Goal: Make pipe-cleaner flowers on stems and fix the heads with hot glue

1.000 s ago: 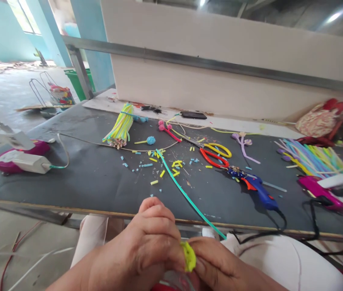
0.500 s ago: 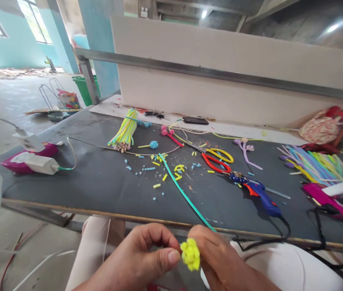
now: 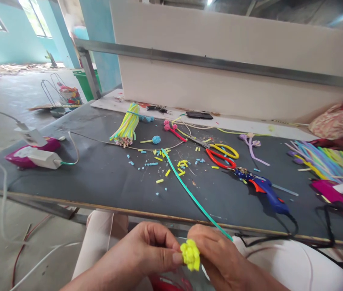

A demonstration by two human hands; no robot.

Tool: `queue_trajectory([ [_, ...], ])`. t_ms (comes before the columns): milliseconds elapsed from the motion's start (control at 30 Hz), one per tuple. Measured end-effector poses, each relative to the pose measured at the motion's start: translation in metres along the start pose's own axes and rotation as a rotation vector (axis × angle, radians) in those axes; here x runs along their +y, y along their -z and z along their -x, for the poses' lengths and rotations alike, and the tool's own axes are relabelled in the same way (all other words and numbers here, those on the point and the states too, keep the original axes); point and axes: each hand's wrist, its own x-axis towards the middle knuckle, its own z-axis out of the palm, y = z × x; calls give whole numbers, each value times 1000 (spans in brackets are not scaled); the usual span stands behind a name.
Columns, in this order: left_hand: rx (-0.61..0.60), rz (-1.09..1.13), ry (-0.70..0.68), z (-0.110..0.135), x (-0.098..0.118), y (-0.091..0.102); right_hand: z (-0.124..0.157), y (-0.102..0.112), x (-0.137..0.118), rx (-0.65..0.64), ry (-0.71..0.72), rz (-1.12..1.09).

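You're now exposing the yellow chenille flower [image 3: 191, 255], left hand [image 3: 150, 248] relaxing to pinch it, right hand [image 3: 218, 252] curling alongside, hold unclear.

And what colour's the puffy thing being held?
The puffy thing is yellow, best in the head view.

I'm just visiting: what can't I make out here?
All in the head view:
- Right hand: fingertips hidden behind the hand itself.
- Fuzzy bright yellow bunch: far side turned away.
- Shiny red shape: partly covered by the left hand, cut off by bottom edge.
- Magenta plastic block: cut off by right edge.
- Tiny light blue scraps: too small to tell shape.
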Motion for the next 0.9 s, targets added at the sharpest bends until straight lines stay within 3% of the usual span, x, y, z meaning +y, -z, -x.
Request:
queue_trajectory([
  [267,81,-150,84,2,0,-4,-3,2,-3,-88,5,86],
  [500,221,-136,162,1,-4,-12,-1,1,-7,-88,83,195],
  [767,172,-12,166,2,-4,-11,-1,-1,-10,-66,92,225],
  [900,131,26,104,9,10,-13,1,0,-6,66,7,74],
])
